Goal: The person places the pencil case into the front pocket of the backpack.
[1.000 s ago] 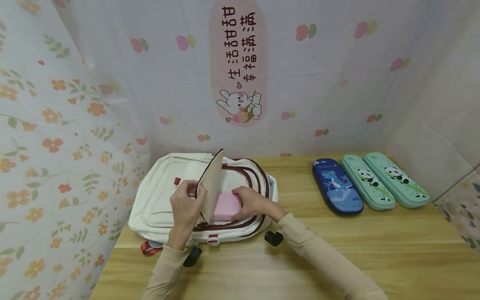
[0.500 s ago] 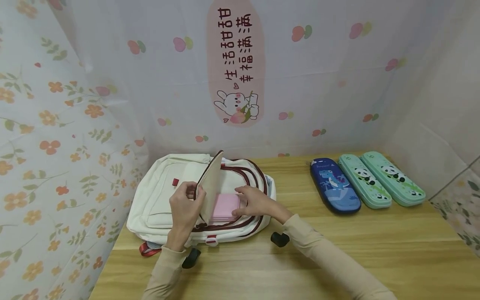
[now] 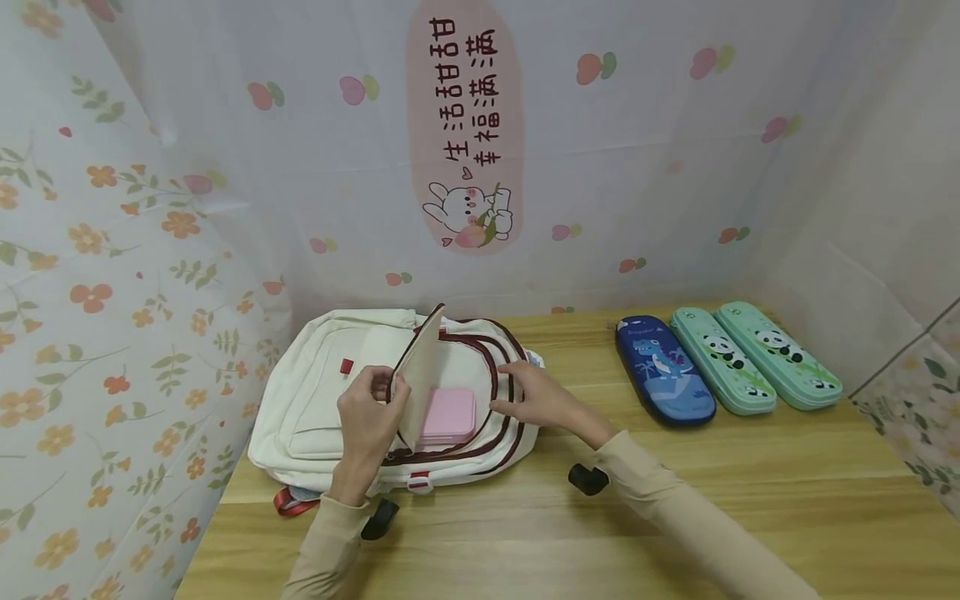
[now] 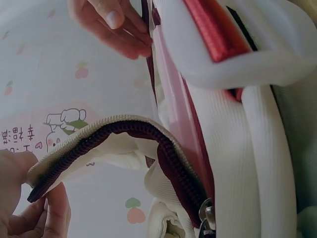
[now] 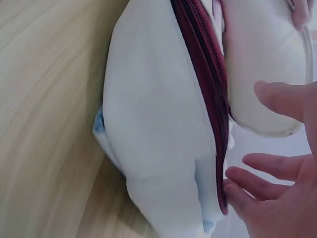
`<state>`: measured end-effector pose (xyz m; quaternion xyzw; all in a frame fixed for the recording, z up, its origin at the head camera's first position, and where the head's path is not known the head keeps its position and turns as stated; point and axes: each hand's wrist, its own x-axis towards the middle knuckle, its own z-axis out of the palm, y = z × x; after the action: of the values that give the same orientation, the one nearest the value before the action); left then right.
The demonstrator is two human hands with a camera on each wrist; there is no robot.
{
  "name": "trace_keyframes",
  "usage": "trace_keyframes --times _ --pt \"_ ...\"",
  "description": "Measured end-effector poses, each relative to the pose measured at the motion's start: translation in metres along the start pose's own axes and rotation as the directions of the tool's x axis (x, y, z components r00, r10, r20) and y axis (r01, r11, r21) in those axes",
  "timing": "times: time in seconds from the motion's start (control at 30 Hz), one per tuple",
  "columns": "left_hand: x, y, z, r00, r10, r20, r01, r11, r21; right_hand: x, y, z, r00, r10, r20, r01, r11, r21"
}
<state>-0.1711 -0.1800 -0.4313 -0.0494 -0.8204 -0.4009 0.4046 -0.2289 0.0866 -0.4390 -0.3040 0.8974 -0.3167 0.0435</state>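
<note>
A cream backpack (image 3: 315, 392) with dark red zippers lies flat on the table, its front flap (image 3: 420, 367) raised. My left hand (image 3: 371, 412) pinches the zippered edge of that flap; the left wrist view shows the fingers (image 4: 57, 213) on its dark red border. Inside the opened pocket lies a flat pink case (image 3: 450, 414), seen in the left wrist view as a thin pink edge. To its right, over the backpack's zippered rim, my right hand (image 3: 543, 400) holds nothing, thumb and fingers spread apart. In the right wrist view its fingertips (image 5: 237, 191) are right at the zipper edge.
On the right side of the wooden table (image 3: 525, 550) lie a dark blue dinosaur pencil case (image 3: 666, 371) and two green panda pencil cases (image 3: 723, 360). A patterned curtain (image 3: 337, 167) hangs behind the table. A red strap loop (image 3: 292, 502) sticks out at the backpack's lower left.
My right hand has let go of the pink case and drawn back to the right. The left hand keeps its hold on the flap, and the pink case stays in the pocket.
</note>
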Motion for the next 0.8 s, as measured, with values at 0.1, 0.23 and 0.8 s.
trace_keyframes --times 0.1,0.23,0.8 --pt "-0.001 0.001 0.001 1.000 -0.009 0.013 0.009 1.000 -0.007 -0.008 0.004 -0.006 0.999 0.006 -0.039 -0.005 1.000 0.021" --pt "-0.003 0.001 0.002 1.000 -0.019 0.020 0.019 1.000 -0.018 -0.021 0.014 -0.014 0.994 0.053 -0.097 -0.048 0.998 0.048" --pt "-0.008 0.000 0.003 1.000 0.021 0.006 -0.021 1.000 0.009 -0.090 0.075 -0.048 0.928 0.287 -0.239 -0.301 0.953 -0.024"
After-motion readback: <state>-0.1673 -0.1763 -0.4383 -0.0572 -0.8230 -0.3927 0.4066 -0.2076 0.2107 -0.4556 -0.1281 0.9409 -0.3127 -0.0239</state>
